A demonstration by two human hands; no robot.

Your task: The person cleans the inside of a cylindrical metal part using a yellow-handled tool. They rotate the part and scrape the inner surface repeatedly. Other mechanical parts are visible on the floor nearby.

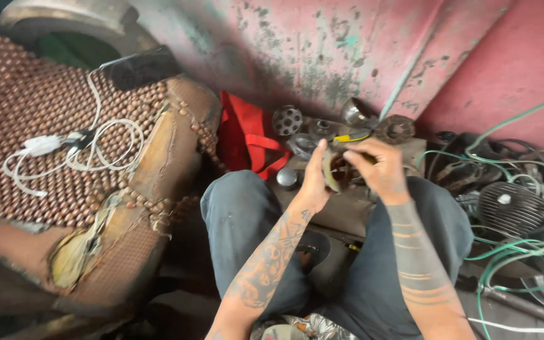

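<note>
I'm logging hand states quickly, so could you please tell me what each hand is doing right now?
Left hand: closed around the round metal part, holding it up.
Right hand: fingers curled at the same part; firm grip cannot be told.

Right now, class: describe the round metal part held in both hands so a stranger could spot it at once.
Start at the stained pink wall and drop to the cluttered low block between the person's knees. Above it, the left hand and right hand grip a small round metal ring-shaped part, the only piece lifted off the block.
</note>
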